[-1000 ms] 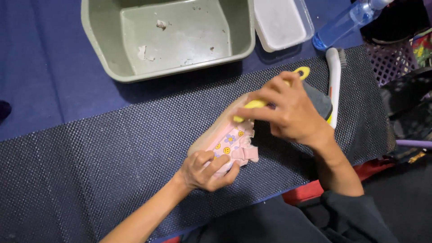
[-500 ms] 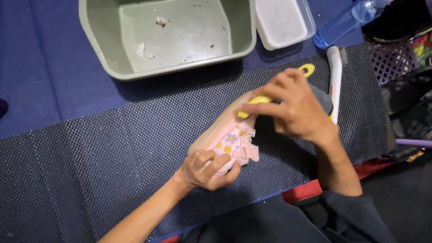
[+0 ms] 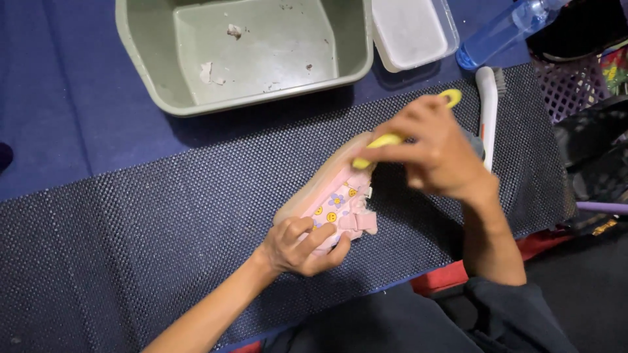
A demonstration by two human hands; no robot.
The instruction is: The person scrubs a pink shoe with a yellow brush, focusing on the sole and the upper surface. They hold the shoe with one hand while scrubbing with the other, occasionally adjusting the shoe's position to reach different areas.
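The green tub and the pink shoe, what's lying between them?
Nothing: the head view shows only bare dark mesh mat between green tub and pink shoe.

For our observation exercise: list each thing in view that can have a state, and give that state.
Small pink patterned shoe: on its side, gripped by left hand.
Yellow plastic brush: held by right hand, against the shoe.
Grey-green plastic basin: upright, a few scraps inside.
White rectangular container: lidded.
White-handled brush: lying unused.
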